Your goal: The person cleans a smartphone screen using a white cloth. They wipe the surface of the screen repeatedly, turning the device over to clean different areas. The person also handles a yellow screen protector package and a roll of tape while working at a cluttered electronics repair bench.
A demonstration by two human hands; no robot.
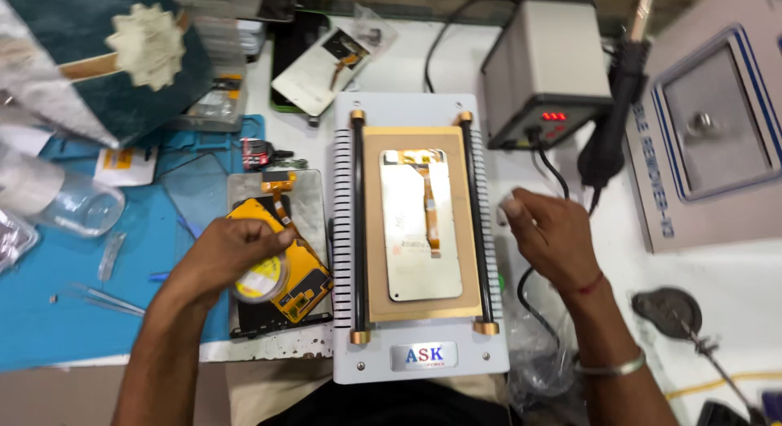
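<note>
A phone screen panel [419,226] lies face down on the tan pad of a white heating plate [489,344] in front of me. An orange flex cable runs down the panel's back. My left hand [232,255] holds a small round spool [262,279] over a second phone assembly [305,283] covered with yellow film, left of the plate. My right hand [550,234] hovers at the plate's right edge with fingers pinched together; anything between them is too small to tell.
A blue mat [73,296] with tweezers [110,300] lies at left. A grey control box [550,68] with a red display, a black hot-air handle [611,125] and a grey machine [717,125] stand at right. Another screen panel [322,72] rests behind.
</note>
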